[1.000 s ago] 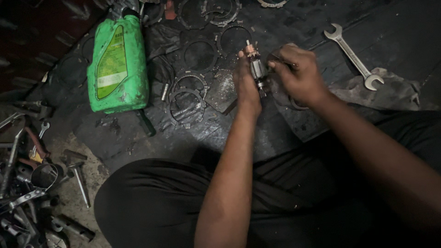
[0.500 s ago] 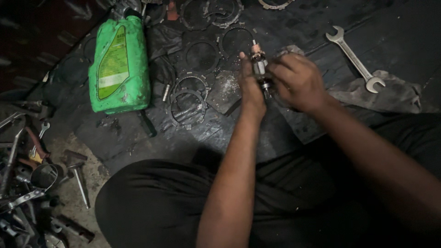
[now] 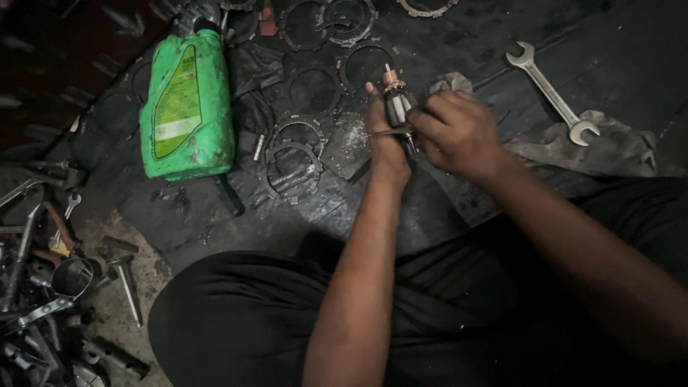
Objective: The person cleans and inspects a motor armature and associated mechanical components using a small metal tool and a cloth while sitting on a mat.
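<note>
A: Where are the hands now?

B: The left hand [image 3: 385, 140] is wrapped around the rotor [image 3: 395, 100], holding it upright over the dark mat [image 3: 215, 215]. The right hand [image 3: 455, 132] is closed on a thin metal tool [image 3: 390, 132], its tip laid across the rotor's lower part.

A: Anything different from a second ago?

B: Little. Both hands have drifted slightly right and up in view, and the right one has closed in tighter against the left. The rotor has not left the grip.

A: So what does that tell you?

B: Likely the same picking or scraping goes on, not a new step.

A: And around them?

B: Ring plates [image 3: 294, 161] left of the hands, a green bottle [image 3: 188, 107] further left, a spanner [image 3: 552, 92] on the right.
</note>
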